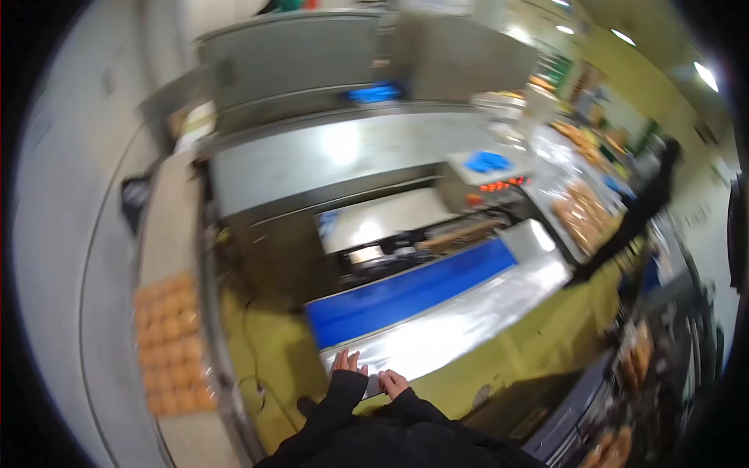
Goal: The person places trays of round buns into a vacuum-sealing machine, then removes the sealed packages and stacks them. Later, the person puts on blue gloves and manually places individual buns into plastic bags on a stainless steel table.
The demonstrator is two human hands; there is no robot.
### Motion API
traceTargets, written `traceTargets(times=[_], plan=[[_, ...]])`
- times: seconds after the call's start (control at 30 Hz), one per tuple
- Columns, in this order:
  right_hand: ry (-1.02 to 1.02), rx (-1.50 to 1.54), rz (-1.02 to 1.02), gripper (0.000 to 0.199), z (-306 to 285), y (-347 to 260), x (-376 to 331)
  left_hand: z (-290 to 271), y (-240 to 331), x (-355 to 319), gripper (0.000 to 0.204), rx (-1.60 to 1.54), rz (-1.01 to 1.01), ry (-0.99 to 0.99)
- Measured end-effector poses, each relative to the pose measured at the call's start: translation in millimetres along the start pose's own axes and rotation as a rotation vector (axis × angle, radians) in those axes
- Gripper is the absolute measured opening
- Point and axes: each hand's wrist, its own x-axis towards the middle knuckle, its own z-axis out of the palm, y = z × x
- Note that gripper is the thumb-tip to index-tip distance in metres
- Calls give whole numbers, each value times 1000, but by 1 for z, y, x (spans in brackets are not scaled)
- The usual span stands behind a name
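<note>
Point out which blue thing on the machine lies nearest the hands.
The long blue conveyor belt, running beside the shiny metal table edge where the left hand and right hand rest. The smaller blue pieces sit farther off, higher on the machine.

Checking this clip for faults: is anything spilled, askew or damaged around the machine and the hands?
Nothing stands out. Both hands, left hand and right hand, rest on the near end of the steel ledge beside the blue conveyor belt, which looks bare. The frame is blurred, so small faults could be missed.
</note>
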Motion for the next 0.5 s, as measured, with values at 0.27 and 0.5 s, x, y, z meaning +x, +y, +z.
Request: traceTargets(times=[0.27, 0.5], plan=[[902, 325, -54, 23, -254, 42, -62, 179, 220, 56, 28, -284, 502, -368], [1166, 599, -99, 14, -400, 73, -70, 294, 321, 89, 18, -568, 429, -378]])
